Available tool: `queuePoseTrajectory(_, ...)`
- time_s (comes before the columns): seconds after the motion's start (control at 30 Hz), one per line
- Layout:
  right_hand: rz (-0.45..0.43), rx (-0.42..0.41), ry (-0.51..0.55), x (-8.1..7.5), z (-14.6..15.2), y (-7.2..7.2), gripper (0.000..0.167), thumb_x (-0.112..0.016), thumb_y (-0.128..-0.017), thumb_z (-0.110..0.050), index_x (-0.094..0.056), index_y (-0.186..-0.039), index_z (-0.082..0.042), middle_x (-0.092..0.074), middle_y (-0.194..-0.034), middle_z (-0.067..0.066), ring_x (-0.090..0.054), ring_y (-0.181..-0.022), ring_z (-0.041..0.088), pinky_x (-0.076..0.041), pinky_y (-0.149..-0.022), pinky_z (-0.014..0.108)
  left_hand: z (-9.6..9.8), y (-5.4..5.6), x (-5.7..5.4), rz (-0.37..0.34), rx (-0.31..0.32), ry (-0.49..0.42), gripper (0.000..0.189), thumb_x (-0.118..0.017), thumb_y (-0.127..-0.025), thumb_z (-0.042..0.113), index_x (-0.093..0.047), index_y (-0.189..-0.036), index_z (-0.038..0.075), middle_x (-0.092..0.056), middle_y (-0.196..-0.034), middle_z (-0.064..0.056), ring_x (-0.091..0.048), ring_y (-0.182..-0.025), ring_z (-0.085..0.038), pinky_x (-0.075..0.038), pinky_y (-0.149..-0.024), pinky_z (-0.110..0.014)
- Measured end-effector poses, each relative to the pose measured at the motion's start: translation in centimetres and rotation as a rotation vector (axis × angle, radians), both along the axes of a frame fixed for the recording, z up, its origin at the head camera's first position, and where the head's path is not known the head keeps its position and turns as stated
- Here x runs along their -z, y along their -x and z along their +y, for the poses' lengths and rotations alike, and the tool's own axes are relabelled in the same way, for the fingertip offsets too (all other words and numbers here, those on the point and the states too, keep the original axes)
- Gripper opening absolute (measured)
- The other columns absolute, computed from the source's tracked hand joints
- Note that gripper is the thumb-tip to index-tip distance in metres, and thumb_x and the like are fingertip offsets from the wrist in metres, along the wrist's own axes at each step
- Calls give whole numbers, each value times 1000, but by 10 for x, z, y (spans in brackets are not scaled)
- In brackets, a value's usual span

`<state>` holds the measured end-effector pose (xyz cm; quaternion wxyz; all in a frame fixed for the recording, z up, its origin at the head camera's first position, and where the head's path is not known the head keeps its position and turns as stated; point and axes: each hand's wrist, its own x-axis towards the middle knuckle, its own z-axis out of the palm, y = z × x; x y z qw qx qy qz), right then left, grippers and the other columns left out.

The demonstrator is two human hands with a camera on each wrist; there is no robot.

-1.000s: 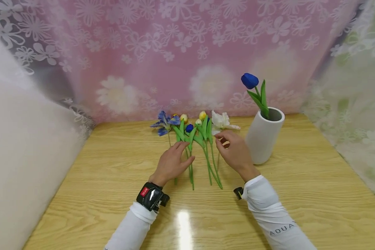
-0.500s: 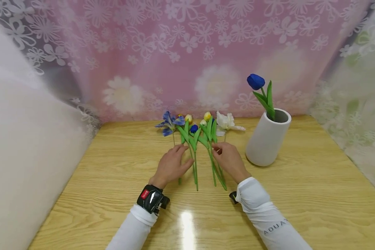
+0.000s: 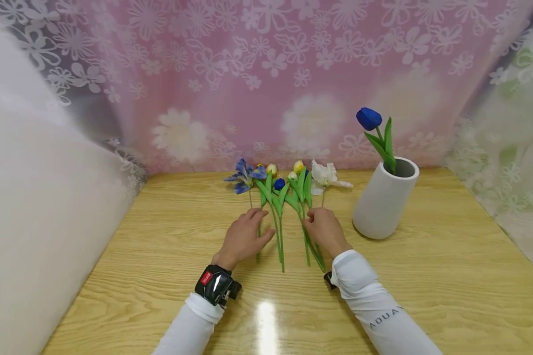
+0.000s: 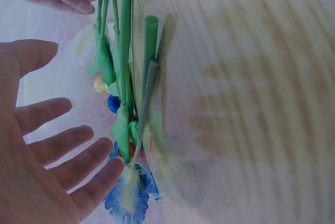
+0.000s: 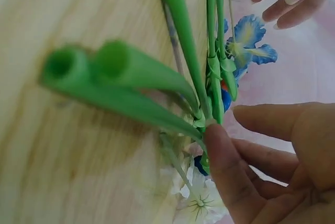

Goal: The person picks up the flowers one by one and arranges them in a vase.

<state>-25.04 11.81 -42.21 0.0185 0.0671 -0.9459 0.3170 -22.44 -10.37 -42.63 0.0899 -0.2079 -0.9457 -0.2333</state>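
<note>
Artificial flowers lie side by side on the wooden table, heads toward the back. My right hand [image 3: 326, 229] is at the stems of the right-hand tulips [image 3: 305, 241]; in the right wrist view its thumb [image 5: 217, 145] touches those green stems [image 5: 180, 35], with the index finger apart from it. My left hand [image 3: 242, 236] hovers over the left-hand tulip stems [image 3: 281, 241], its fingers [image 4: 63, 143] spread and holding nothing. A blue-violet iris-like flower [image 3: 244, 176] lies at the left, a white ruffled flower [image 3: 324, 173] at the right. Between them show yellow tulip heads [image 3: 298, 166] and a blue one [image 3: 279, 184].
A white vase [image 3: 384, 207] stands to the right of my right hand. One blue tulip [image 3: 368, 119] with green leaves leans leftward out of its mouth. Behind the wooden table [image 3: 160, 256] hangs a pink flowered cloth [image 3: 248, 98].
My right hand has come down and left, from beside the white flower to the right-hand tulip stems. The left hand barely moves. The whole scene shifts slightly rightward in the head view.
</note>
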Motion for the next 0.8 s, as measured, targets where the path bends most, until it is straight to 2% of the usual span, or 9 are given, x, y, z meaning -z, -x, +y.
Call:
queuePoseTrajectory(0.07, -10, -3, -7, 1, 0, 1, 28, -61, -92, -12, -57, -65, -7, -42, -55, -1, -36, -47, 12, -33, -47, 27, -1, -2, -1, -5, -4, -2, 50, -58, -94, 39, -55, -133, 7, -49, -135, -16, -52, -116, -35, -45, -92, -49)
queuePoseTrajectory(0.17, -31, -18, -14, 2, -1, 4, 47, -60, -93, -13, -35, -54, -14, -21, -50, -4, -23, -44, 11, -22, -44, 25, -2, -4, -1, -2, -5, -8, 50, -58, -94, 39, -55, -132, 7, -50, -134, -16, -52, -117, -36, -45, -92, -50)
queuePoseTrajectory(0.27, -30, -29, -26, 2, -2, 6, 52, -61, -93, -13, -34, -49, -16, -21, -47, -6, -23, -42, 10, -22, -42, 24, -3, -5, -1, 2, -10, -8, 50, -58, -94, 39, -56, -132, 7, -50, -135, -16, -52, -117, -35, -45, -91, -50)
queuePoseTrajectory(0.43, -77, -20, -35, 6, 1, 10, 49, -61, -93, -17, -48, -47, -13, -34, -43, -4, -32, -40, 10, -27, -41, 24, -3, -5, 2, -5, -20, 3, 49, -58, -94, 39, -56, -133, 9, -49, -135, -15, -52, -117, -34, -46, -91, -50)
queuePoseTrajectory(0.53, -106, -13, -15, 8, 2, 13, 38, -62, -93, -18, -64, -56, -8, -49, -46, -2, -44, -41, 11, -34, -42, 25, -3, -5, 3, -4, -22, 4, 47, -58, -94, 38, -56, -132, 9, -50, -135, -15, -53, -116, -34, -46, -90, -49)
queuePoseTrajectory(0.63, -119, -12, 28, 9, 4, 17, 25, -64, -92, -17, -76, -74, -5, -62, -56, 1, -57, -48, 12, -44, -48, 27, -3, -5, 2, -1, -21, -2, 46, -58, -94, 37, -57, -130, 8, -50, -134, -15, -53, -115, -34, -47, -89, -50)
queuePoseTrajectory(0.8, -203, 12, 209, 8, 9, 18, 19, -63, -93, -13, -75, -94, 1, -68, -69, 8, -65, -60, 17, -55, -58, 32, -2, -4, 2, 0, -23, -12, 46, -57, -95, 37, -58, -129, 7, -51, -133, -15, -54, -114, -34, -47, -89, -50)
